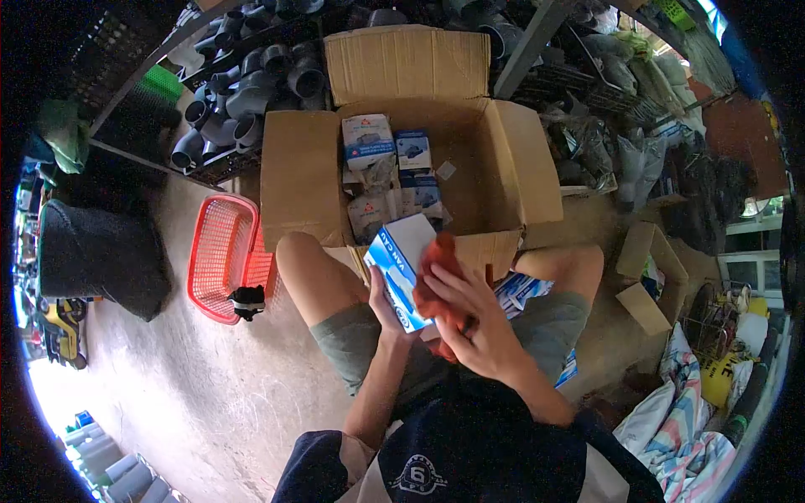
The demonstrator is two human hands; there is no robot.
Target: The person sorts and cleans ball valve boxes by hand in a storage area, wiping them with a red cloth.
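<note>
My left hand (386, 308) grips a blue and white carton (392, 261) printed "VAN CAU", tilted above my lap. A reddish-orange cloth (439, 251) is bunched in my right hand (471, 325) and lies against the carton's right side. Just beyond stands a large open cardboard box (303, 176) with its flaps folded out. Several small cartons (367, 138) sit in its left half, some partly covered by plastic wrapping. More blue and white cartons (525, 290) lie by my right leg, partly hidden by it.
To the left, a red plastic basket (201, 267) has a black and white object (247, 302) at its rim. Grey pipe fittings (251, 96) fill a rack behind. A smaller open cardboard box (644, 261) and a striped sack (677, 419) are on the right.
</note>
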